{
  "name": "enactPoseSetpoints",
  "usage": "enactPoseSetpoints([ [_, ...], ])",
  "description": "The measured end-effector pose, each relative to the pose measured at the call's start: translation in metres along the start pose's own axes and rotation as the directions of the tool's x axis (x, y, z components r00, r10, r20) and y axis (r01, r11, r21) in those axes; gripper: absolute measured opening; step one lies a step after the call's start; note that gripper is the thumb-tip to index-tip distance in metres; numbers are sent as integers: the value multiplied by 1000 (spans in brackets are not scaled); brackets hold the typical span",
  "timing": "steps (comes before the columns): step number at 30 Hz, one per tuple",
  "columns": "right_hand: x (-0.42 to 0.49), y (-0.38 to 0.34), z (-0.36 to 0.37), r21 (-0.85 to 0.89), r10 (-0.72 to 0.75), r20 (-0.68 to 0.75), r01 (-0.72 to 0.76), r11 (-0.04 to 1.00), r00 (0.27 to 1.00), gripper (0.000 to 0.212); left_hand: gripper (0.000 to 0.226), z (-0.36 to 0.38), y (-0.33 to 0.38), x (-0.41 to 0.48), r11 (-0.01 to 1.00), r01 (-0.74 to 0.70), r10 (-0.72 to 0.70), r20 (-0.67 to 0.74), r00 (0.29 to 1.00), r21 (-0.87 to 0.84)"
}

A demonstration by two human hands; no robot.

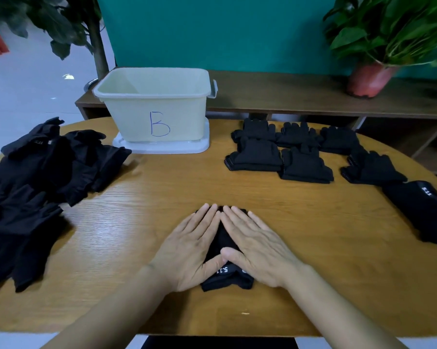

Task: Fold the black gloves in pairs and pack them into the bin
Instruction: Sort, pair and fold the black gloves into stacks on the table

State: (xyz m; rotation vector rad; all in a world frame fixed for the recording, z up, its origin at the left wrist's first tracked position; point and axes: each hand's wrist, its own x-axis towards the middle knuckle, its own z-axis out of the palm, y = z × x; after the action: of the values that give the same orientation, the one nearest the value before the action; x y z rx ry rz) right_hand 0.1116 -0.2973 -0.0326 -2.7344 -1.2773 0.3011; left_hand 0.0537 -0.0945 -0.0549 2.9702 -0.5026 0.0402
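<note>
A black glove pair (223, 241) with white "5.11" lettering lies on the wooden table near its front edge. My left hand (189, 248) and my right hand (257, 245) both press flat on it with straight fingers, fingertips nearly meeting at its far end. A loose heap of black gloves (43, 187) covers the table's left side. Several folded glove pairs (303, 152) lie in rows at the right, with one more pair (423, 210) near the right edge. The cream bin (157, 102) marked "B" stands at the back, on its lid.
The oval wooden table (313, 248) shows bare wood between the heap and the folded pairs. Behind it runs a low brown shelf (287, 94) holding a potted plant (370, 76) at the right. Another plant's trunk (98, 46) rises behind the bin.
</note>
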Motion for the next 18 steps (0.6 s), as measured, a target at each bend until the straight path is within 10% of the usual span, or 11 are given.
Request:
enactPoseSetpoints([
  [13, -14, 19, -10, 170, 154, -182, -123, 978, 971, 77, 98, -20, -22, -20, 973, 223, -224, -12, 974, -51],
  [18, -40, -2, -8, 148, 77, -431, -14, 989, 899, 66, 69, -27, -4, -43, 993, -104, 81, -288, 954, -64],
])
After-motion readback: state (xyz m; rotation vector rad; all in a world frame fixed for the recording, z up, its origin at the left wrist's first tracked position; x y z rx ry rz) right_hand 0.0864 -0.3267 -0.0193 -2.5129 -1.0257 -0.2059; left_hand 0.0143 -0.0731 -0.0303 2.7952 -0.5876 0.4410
